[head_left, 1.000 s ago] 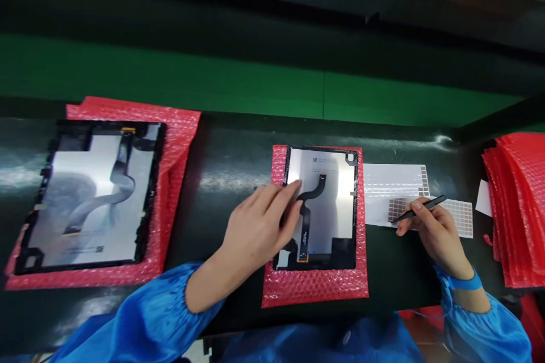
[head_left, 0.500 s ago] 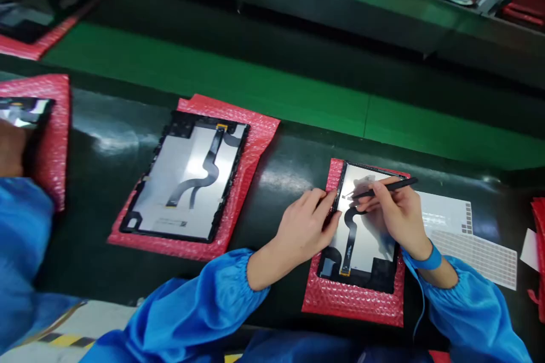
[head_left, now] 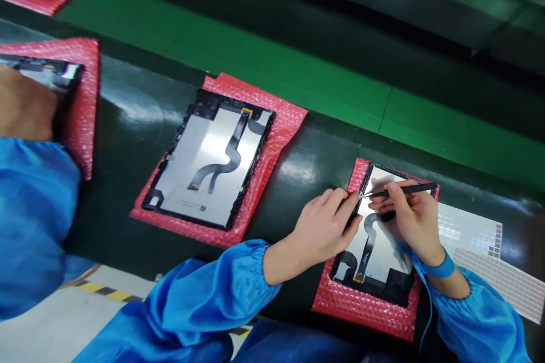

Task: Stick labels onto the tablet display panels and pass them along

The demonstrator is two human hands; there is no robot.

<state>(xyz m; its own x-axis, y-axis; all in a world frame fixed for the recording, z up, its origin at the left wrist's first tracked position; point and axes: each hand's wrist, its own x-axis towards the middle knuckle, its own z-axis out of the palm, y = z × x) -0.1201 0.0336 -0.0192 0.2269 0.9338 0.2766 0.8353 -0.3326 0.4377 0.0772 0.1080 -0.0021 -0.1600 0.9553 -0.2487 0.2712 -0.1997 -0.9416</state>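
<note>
A tablet screen (head_left: 383, 261) lies back side up on a red bubble-wrap bag (head_left: 366, 309), with a dark ribbon cable (head_left: 367, 247) across its silvery back. My left hand (head_left: 326, 221) grips the screen's left edge, fingers bent along the frame and thumb over the back. Between the fingers of my right hand (head_left: 413, 215) is a pair of black tweezers (head_left: 411, 189). Its tips meet the left frame edge close to my left fingertips, at a small pale patch too small to make out. A blue wrist strap (head_left: 440, 265) circles my right wrist.
Left of my hands, another tablet screen (head_left: 213, 164) lies on a red bubble-wrap bag (head_left: 272, 150). Sticker sheets (head_left: 498, 281) lie at the right. A co-worker's hand (head_left: 25, 105) works over a screen at far left. A dark shelf (head_left: 361, 17) runs along the back.
The tweezers' tips have moved left across the screen's back to its frame edge. My left hand keeps its place on the screen. The whole view has shifted and tilted slightly.
</note>
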